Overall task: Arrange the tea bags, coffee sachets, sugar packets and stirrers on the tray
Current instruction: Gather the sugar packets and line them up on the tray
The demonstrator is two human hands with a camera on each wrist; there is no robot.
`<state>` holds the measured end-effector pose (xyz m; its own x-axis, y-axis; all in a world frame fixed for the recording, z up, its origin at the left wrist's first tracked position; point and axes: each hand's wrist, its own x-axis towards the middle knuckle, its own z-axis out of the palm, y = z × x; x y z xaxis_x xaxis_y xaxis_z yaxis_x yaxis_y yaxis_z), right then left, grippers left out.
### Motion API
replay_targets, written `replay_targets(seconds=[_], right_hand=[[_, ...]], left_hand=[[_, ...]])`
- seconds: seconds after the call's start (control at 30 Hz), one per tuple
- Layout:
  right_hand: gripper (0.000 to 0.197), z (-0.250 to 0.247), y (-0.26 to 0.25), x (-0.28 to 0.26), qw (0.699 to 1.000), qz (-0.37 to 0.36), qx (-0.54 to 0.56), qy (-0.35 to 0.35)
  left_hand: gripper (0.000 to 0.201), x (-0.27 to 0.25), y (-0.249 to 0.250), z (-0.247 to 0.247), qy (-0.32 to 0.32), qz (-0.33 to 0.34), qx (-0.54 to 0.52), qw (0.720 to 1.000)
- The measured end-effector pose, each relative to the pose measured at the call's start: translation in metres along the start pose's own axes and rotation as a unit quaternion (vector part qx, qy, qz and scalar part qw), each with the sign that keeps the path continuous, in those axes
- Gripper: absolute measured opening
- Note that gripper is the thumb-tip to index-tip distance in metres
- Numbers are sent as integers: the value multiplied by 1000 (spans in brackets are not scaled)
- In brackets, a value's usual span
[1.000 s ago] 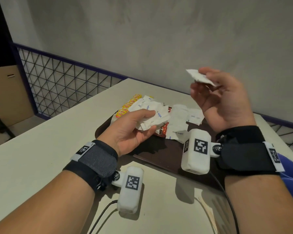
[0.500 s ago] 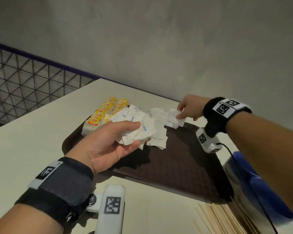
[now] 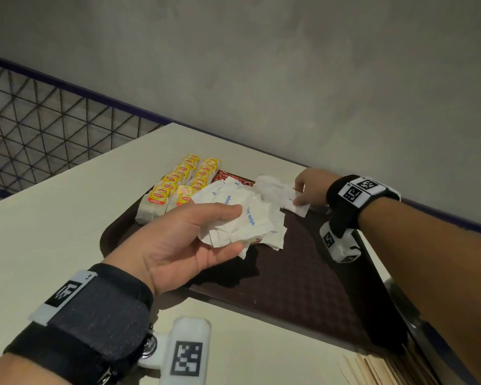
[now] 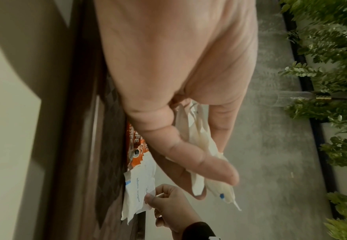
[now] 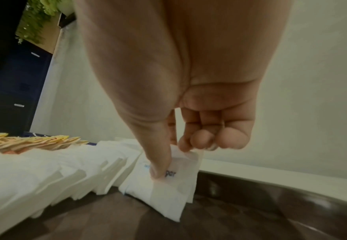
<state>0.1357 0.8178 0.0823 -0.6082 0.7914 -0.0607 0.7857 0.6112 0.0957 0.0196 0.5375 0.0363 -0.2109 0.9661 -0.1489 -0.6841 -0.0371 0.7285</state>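
Observation:
A dark brown tray (image 3: 303,287) lies on the cream table. Two rows of yellow tea bags (image 3: 178,187) stand at its far left, with red coffee sachets (image 3: 225,176) behind them. My left hand (image 3: 195,240) hovers over the tray and grips a bundle of white sugar packets (image 3: 245,218), seen edge-on in the left wrist view (image 4: 201,139). My right hand (image 3: 308,187) reaches the tray's far edge and pinches one white sugar packet (image 5: 168,181) between thumb and fingers, set down at the end of a row of sugar packets (image 5: 65,170).
Wooden stirrers (image 3: 378,370) lie on the table at the bottom right, off the tray. A grey wall (image 3: 289,79) rises right behind the table. A black mesh railing (image 3: 39,129) runs at the left. The near half of the tray is bare.
My right hand went from held up with a packet to the tray's far edge, where it now holds a packet down in the row. The left hand kept its bundle.

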Motion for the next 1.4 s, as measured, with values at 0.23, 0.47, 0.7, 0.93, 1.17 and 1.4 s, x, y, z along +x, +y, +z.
replay_targets(seconds=[0.23,0.47,0.7,0.93,1.17,1.4], right_hand=[[15,2,6,-3,999,-5,35,19],[16,-9,11,-7,985,51,157,42],[28,5,6,-16,991,43,124,-28],[23,6,8,-11,997,32,72,-13],[26,-42,-35,-65,962,-122,238,54],[53,-55,-86,-131,939,-185,286,-56]], left_hand=[[47,0,0,2,9,2,1,1000],[46,-1,0,3,15,4,-2,1000],[46,-1,0,4,9,-3,-10,1000],[55,2,4,-2,-40,-52,-84,994],[39,2,2,0,-13,-30,-66,997],[31,2,0,4,8,24,-21,999]])
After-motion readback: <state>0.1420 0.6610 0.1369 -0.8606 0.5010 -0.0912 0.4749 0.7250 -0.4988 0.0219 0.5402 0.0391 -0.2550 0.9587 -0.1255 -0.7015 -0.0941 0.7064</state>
